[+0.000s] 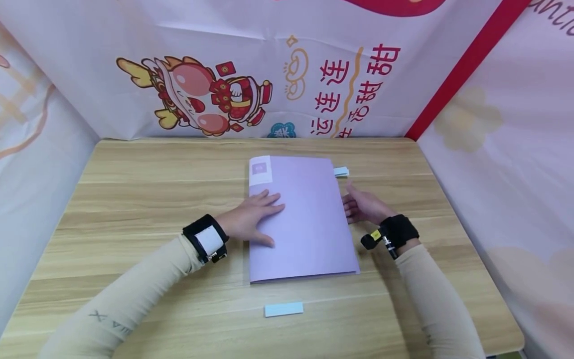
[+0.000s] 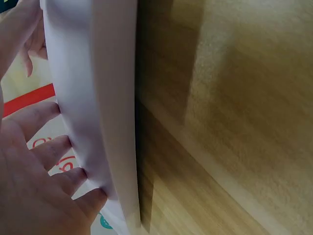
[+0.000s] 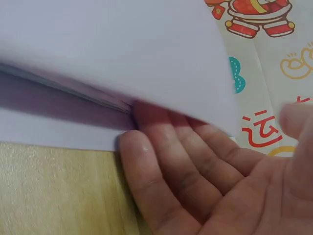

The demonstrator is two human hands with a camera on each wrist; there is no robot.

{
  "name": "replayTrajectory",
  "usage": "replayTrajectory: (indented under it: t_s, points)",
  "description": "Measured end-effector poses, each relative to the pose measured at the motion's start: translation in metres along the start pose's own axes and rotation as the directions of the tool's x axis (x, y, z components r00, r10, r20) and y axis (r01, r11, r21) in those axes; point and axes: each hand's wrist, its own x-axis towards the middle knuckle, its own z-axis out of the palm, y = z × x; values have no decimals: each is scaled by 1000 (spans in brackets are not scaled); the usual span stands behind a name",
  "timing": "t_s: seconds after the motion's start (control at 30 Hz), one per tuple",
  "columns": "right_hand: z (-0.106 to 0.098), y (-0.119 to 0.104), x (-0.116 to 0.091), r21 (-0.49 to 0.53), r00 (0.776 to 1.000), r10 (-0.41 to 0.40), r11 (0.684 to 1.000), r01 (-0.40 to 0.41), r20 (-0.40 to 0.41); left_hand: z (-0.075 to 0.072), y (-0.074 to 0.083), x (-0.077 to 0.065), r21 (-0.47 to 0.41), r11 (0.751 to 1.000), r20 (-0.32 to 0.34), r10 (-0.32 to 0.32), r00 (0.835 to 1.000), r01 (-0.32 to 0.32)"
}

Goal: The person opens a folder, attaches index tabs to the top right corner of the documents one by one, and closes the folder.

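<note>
A closed light purple folder point(image 1: 309, 219) lies on the table, with a white label point(image 1: 260, 170) at its upper left corner. My left hand point(image 1: 245, 218) rests on its cover near the spine, fingers spread. The left wrist view shows that spine point(image 2: 115, 112) from the side. At the opposite edge is my right hand point(image 1: 366, 205). From the right wrist, its fingertips point(image 3: 142, 147) reach under the slightly lifted cover point(image 3: 127, 49), while the thumb stays apart and pinches nothing. Sheet edges point(image 3: 110, 98) show inside the folder; some right fingertips are hidden by the cover.
A pale blue paper strip point(image 1: 284, 309) lies on the wooden table point(image 1: 148, 174) in front of the folder. More pale blue strips point(image 1: 341, 172) lie beside its upper right edge. A printed cloth point(image 1: 287, 75) hangs behind the table, with more cloth at both sides.
</note>
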Motion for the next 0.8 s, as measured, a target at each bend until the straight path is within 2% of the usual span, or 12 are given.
replayTrajectory:
  t_s: [0.1, 0.2, 0.3, 0.4, 0.53, 0.63, 0.8]
  points:
    - [2, -2, -2, -81, 1000, -6, 997, 6, 0, 4, 1, 2, 57, 998, 4, 9, 1000, -9]
    - [4, -2, -2, -196, 1000, -14, 981, 10, -22, 5, 3, 4, 91, 996, -1, 8, 1000, -8]
    - [10, -3, -3, -360, 996, -43, 933, 12, -78, 7, 2, 4, 113, 994, 0, 2, 1000, -2]
    - [21, -6, -4, -558, 984, -91, 830, -9, -152, 10, 0, 4, 138, 990, 4, -8, 1000, 7]
    - [35, -9, -3, -752, 962, -138, 653, -90, -234, 13, -2, 5, 185, 983, 4, -1, 1000, 0]
    - [41, -9, -1, -813, 950, -146, 562, -152, -278, 14, -3, 5, 216, 976, 3, 10, 1000, -10]
    - [46, -7, 3, -888, 940, -184, 418, -190, -288, 16, -4, 6, 249, 969, 10, 3, 1000, -5]
